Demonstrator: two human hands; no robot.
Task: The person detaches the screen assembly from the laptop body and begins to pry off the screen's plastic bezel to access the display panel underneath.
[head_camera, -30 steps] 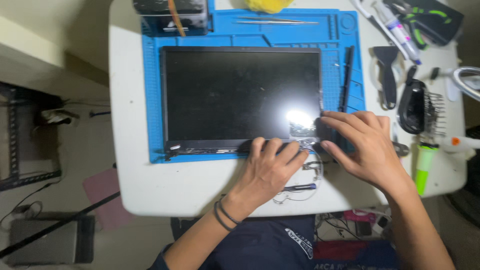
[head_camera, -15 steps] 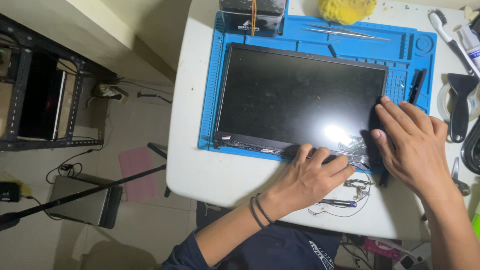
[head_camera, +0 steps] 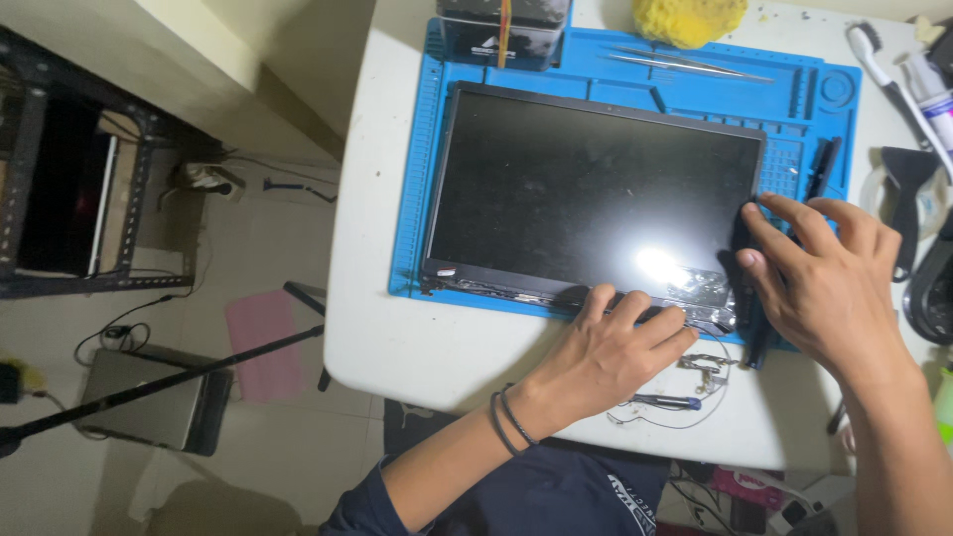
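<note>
Fingers (head_camera: pixel 635 310) on screen panel (head_camera: pixel 596 194), lying flat, long axis left-right.

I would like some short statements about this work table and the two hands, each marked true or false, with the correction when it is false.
1. The black flat screen panel lies on a blue rubber work mat. True.
2. The left hand rests at the panel's near edge. True.
3. The right hand holds a screwdriver in the air. False: its fingers touch the panel's right edge, and no tool shows in it.
4. A yellow sponge lies at the far edge of the mat. True.
5. The left wrist is bare. False: it wears dark thin bands.
</note>
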